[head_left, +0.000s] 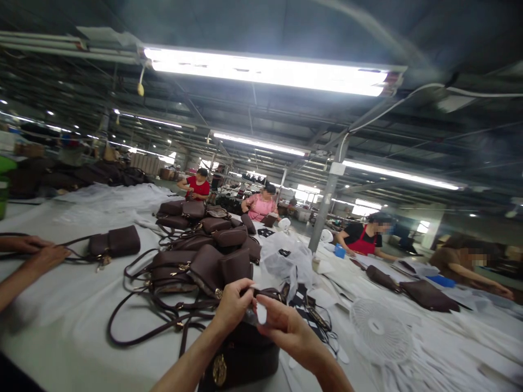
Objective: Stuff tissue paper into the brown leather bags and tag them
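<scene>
Head view: two bare hands meet over a dark brown bag

Head camera shows the person's left hand [235,305] and right hand [288,326] close together, low in the middle. Under them is a dark brown bag with smooth sides [253,354], standing on a long white table [77,326]. It has a round, shiny gold badge [219,370] on its front. The left fingers are bent and closed, thumb near fingertip — I cannot tell what they pinch. The right thumb and fingers pinch a small, flat white piece [261,313], just above the bag.

Behind the hands lies a big heap of dark brown bags with long straps [204,239]. Some straps loop out to the left across the table. Right of the heap are crumpled see-through plastic [288,250] and flat black cards [302,305]. A round white fan [379,329] is farther right.

At the left edge, another person's hands [44,260] are on the strap of one more dark brown bag [118,241]. Across the table are people in red, pink, black with a red apron, and brown — a long, bright white lamp [265,68] hangs above.
</scene>
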Available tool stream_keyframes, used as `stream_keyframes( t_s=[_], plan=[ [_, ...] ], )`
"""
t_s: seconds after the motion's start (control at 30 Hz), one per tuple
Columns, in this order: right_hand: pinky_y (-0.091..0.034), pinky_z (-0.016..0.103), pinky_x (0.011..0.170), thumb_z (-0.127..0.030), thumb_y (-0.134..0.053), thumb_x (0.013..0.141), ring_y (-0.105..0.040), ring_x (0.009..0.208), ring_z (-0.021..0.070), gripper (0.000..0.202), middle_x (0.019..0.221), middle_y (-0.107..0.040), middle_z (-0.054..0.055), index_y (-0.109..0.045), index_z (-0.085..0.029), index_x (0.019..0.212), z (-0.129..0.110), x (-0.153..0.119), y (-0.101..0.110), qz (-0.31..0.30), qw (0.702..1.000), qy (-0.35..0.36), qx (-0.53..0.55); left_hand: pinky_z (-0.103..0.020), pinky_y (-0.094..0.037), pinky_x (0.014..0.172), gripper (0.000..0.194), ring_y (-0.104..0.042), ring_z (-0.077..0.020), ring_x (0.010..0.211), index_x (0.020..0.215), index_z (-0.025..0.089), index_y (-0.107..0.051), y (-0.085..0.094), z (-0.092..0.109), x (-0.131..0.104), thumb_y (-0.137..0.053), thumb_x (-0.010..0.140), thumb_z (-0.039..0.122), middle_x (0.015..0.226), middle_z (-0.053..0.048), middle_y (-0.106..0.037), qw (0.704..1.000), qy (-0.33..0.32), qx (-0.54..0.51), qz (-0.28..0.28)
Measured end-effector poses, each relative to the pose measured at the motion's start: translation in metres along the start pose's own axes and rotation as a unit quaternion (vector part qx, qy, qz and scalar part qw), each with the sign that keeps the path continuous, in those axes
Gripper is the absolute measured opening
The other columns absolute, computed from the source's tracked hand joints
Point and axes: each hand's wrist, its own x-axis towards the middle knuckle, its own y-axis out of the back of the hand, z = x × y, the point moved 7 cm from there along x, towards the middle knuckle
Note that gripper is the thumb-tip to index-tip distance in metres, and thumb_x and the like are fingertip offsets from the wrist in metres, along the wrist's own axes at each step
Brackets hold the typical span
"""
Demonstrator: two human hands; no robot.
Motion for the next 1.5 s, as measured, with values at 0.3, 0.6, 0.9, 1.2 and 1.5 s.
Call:
stream_keyframes(
  t_s=[0.3,0.6,0.9,1.2,1.5],
  plan=[
    [-0.039,0.02,0.049,-0.05,-0.065,0.075,-0.05,0.055,0.0109,0.035,0.062,-0.058,0.0,-0.066,-0.016,0.069,-0.009,0.01,0.02,0.167,0.981,-0.009,-0.098,-0.023,-0.044,0.069,0.015,-0.062,-0.0158,0.071,0.084,0.019,-0.057,-0.001,0.007,-0.006,-0.05,0.071,0.015,0.073,0.001,-0.066,0.996,-0.043,0.043,0.059],
    [-0.018,0.014,0.03,-0.047,-0.074,0.059,-0.037,0.03,0.0056,0.058,0.046,-0.055,-0.009,-0.044,-0.018,0.099,0.033,0.019,0.023,0.207,0.971,-0.109,0.043,-0.023,-0.042,0.067,0.017,-0.061,-0.0154,0.068,0.092,0.02,-0.058,-0.006,0.006,-0.012,-0.051,0.077,0.018,0.073,0.001,-0.067,0.993,-0.06,0.098,0.03],
    [-0.019,0.012,0.03,-0.048,-0.074,0.063,-0.033,0.028,0.0037,0.059,0.044,-0.056,-0.009,-0.044,-0.018,0.104,0.03,0.019,0.021,0.168,0.979,-0.096,0.056,-0.023,-0.043,0.07,0.018,-0.062,-0.0166,0.074,0.089,0.02,-0.062,-0.007,0.018,-0.016,-0.049,0.078,0.017,0.077,-0.001,-0.067,0.989,-0.093,0.113,-0.006],
    [-0.047,0.018,0.048,-0.037,-0.074,0.062,-0.062,0.051,0.011,0.034,0.063,-0.066,-0.001,-0.051,-0.017,0.078,0.015,0.024,0.02,0.139,0.978,-0.119,0.103,-0.024,-0.043,0.069,0.016,-0.06,-0.0164,0.071,0.081,0.02,-0.062,-0.005,0.017,-0.017,-0.047,0.078,0.016,0.076,-0.001,-0.066,0.985,-0.113,0.131,-0.019],
    [-0.043,0.024,0.053,-0.032,-0.06,0.075,-0.054,0.055,0.0129,0.014,0.058,-0.055,-0.002,-0.061,-0.018,0.073,-0.006,0.037,0.031,0.11,0.97,-0.085,-0.2,-0.022,-0.04,0.067,0.015,-0.056,-0.0147,0.067,0.077,0.02,-0.061,-0.006,0.019,-0.011,-0.046,0.079,0.018,0.071,0.001,-0.062,0.985,-0.118,0.121,-0.033]
  ],
)
